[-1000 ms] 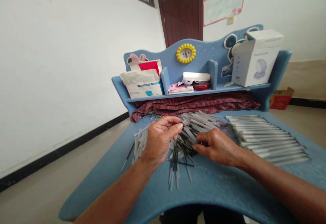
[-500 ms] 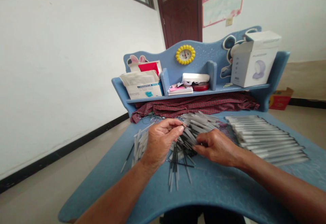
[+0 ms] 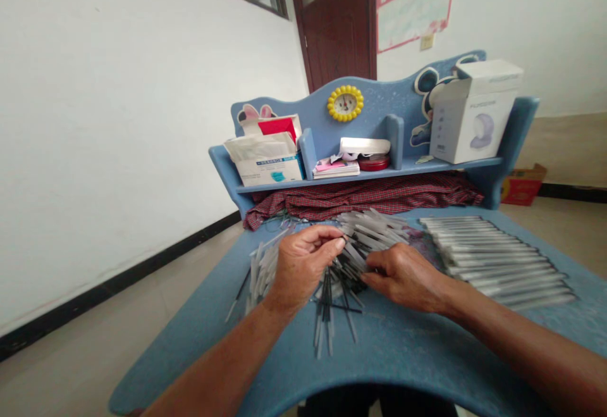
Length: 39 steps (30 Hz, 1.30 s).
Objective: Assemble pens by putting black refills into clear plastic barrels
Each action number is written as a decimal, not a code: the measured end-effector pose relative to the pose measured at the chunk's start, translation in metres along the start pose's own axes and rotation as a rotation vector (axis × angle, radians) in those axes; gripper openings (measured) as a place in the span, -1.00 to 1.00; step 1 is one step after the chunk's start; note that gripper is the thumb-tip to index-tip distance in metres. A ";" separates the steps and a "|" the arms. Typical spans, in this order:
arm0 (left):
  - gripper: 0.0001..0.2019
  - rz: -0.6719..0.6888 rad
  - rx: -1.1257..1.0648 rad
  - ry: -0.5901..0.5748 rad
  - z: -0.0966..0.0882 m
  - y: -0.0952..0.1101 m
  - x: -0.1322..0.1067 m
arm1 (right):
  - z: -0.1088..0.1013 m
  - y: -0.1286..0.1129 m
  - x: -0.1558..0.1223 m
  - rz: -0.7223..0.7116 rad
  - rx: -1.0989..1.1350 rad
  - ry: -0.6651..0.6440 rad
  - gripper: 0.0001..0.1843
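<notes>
A loose heap of thin black and clear sticks (image 3: 365,233) lies in the middle of the blue desk (image 3: 403,347). My left hand (image 3: 301,265) is curled over the heap's left side, thumb and fingertips pinched together on something I cannot make out. My right hand (image 3: 403,274) rests palm down on the heap's right side, its fingers bent into the sticks. A few sticks (image 3: 327,322) fan out toward me below both hands. More pale sticks (image 3: 260,265) lie left of my left hand.
A tidy row of grey-white tubes (image 3: 497,259) lies on the desk's right side. Red checked cloth (image 3: 365,195) is bunched under the shelf (image 3: 370,175), which carries a mask box (image 3: 268,164), booklets, a red tin and a white carton (image 3: 474,113). A yellow clock (image 3: 345,102) hangs above.
My left hand has sunk slightly toward the heap, fingertips still pinched. My right hand stays in the same place on the sticks.
</notes>
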<state>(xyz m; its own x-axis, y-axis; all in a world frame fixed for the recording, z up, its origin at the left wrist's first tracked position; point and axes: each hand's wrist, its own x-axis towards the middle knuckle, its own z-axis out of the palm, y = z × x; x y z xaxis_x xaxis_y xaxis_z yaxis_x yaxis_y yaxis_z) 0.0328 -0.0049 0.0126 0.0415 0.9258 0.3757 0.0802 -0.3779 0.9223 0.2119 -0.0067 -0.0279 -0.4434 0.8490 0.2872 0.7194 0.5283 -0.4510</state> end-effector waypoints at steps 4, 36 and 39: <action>-0.90 0.001 0.018 -0.017 -0.001 -0.001 0.000 | 0.000 0.000 0.000 0.002 0.008 -0.010 -0.70; -0.88 -0.048 0.073 -0.152 -0.019 -0.005 0.014 | -0.007 -0.005 -0.002 -0.098 0.063 -0.097 -0.69; -0.87 -0.069 0.121 -0.169 -0.021 -0.005 0.016 | -0.004 -0.003 -0.001 -0.081 0.088 -0.078 -0.69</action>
<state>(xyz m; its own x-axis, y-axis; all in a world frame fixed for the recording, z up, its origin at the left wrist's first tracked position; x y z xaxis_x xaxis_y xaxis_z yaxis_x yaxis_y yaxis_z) 0.0125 0.0119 0.0154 0.1969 0.9390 0.2819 0.2077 -0.3209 0.9241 0.2121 -0.0090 -0.0237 -0.5405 0.7999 0.2607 0.6318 0.5905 -0.5021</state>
